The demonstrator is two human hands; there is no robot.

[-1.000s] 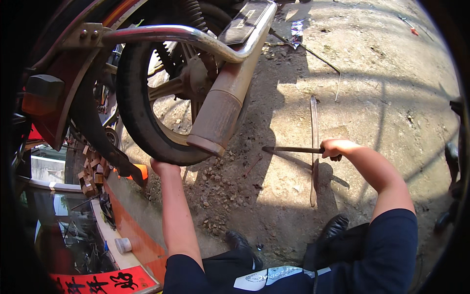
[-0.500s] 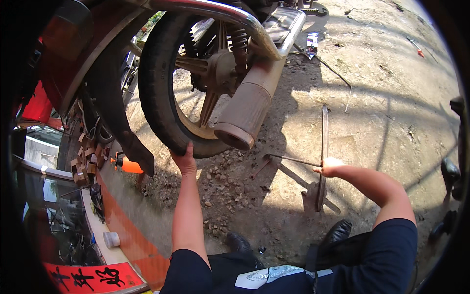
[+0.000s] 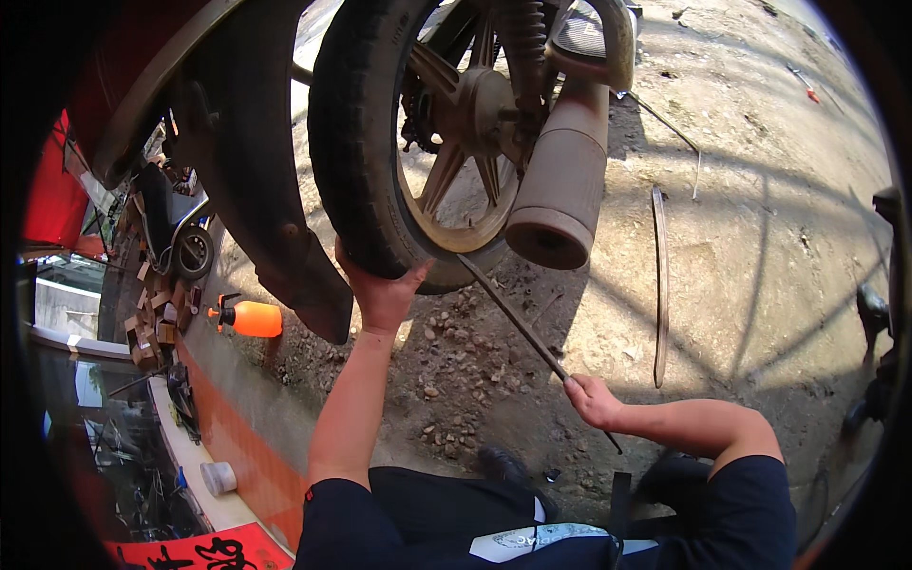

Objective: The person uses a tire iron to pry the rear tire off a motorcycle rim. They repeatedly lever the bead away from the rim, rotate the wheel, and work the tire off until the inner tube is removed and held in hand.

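Observation:
The motorcycle's rear tire (image 3: 353, 142) stands upright before me on a cast spoked wheel (image 3: 467, 109). My left hand (image 3: 382, 293) grips its lower part, thumb on the near side and the fingers partly hidden around the rubber. In my closed right hand (image 3: 593, 401) is a long metal tire lever (image 3: 518, 323), held slantwise near its lower end. Its upper tip reaches the lower edge of the tire; whether it touches the rim I cannot tell. Right of the wheel is the rusty exhaust muffler (image 3: 560, 180).
A long narrow strip (image 3: 660, 285) lies on the ground to the right. Beside the dark rear mudguard (image 3: 256, 161) stands an orange spray bottle (image 3: 255, 318). Loose gravel (image 3: 442, 380) covers the ground below the wheel. A red-handled tool (image 3: 812, 94) lies far right.
My right hand has lifted the tire lever from beside the strip and swung it left to the tire. My left hand still grips the tire's lower part. The view has shifted closer to the wheel.

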